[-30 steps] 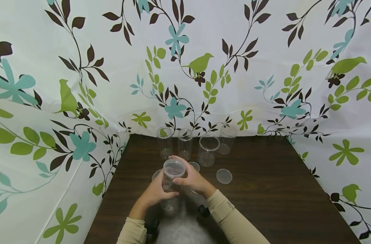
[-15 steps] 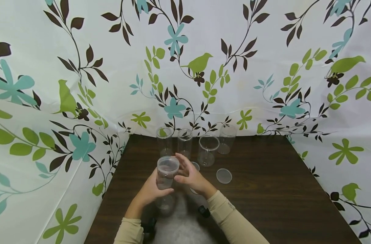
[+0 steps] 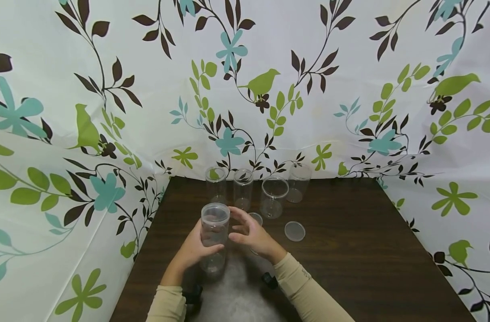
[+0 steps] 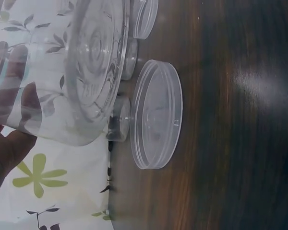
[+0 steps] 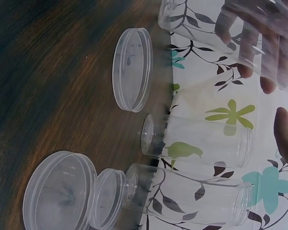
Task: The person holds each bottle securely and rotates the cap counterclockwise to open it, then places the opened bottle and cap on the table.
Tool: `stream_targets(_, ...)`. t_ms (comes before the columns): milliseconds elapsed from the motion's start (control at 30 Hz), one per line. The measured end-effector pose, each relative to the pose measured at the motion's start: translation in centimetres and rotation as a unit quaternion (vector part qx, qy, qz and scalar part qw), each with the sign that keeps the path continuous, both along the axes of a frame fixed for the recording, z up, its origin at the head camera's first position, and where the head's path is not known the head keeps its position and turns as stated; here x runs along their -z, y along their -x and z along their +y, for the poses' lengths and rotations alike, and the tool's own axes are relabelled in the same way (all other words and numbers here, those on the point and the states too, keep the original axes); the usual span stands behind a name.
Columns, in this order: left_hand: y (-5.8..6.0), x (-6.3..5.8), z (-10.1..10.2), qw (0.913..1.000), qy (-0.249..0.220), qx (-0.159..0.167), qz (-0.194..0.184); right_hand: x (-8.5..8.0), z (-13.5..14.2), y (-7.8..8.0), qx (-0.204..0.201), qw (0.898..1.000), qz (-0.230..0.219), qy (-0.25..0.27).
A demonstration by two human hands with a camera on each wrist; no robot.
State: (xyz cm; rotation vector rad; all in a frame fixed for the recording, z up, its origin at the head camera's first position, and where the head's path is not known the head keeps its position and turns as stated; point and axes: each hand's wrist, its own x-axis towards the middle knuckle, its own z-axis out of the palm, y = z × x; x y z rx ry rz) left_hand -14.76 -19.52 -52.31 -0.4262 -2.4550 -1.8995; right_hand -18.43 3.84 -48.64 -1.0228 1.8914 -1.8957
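My left hand (image 3: 190,248) grips a tall clear plastic jar (image 3: 215,235) around its side. The jar stands upright in the grip, with a translucent lid (image 3: 215,213) on its top. In the left wrist view the base of this jar (image 4: 93,62) shows raised over the tabletop. Just to the right is my right hand (image 3: 256,239), fingers spread and slightly bent, holding nothing. Its fingertips are close to the jar's side with a small gap. Loose clear lids lie beyond the hands, one a round lid (image 3: 295,231) to the right and another lid (image 3: 255,218) partly behind my right hand.
Several lidless clear jars stand at the back of the dark wood table (image 3: 349,250), among them a wide jar (image 3: 274,199) and a narrow jar (image 3: 242,190). A patterned white curtain (image 3: 317,112) hangs behind the table and on both sides.
The lidded jar has moved left and slightly up with my left hand. My right hand's fingers have come away from the jar and opened; both hands were on it a second ago.
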Motion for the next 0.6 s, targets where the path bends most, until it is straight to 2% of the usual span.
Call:
stream_targets(200,-0.2,0.1,1.2,0.9998,0.019,0.008,0.007,0.0,-0.3,0.0,-0.018,1.000,-0.013,0.002)
stream_targets(300,-0.3,0.2,1.9,0.9986,0.039,0.032,0.017,0.0,-0.6,0.1,-0.023,0.999,-0.032,0.018)
stream_targets(433,-0.4,0.1,2.5,0.9973,0.046,0.050,0.027,-0.1,-0.9,0.1,-0.019,0.998,-0.042,0.037)
stream_targets(600,-0.4,0.1,2.5,0.9973,0.046,0.045,0.035,-0.4,-1.2,-0.1,-0.003,0.998,-0.043,0.049)
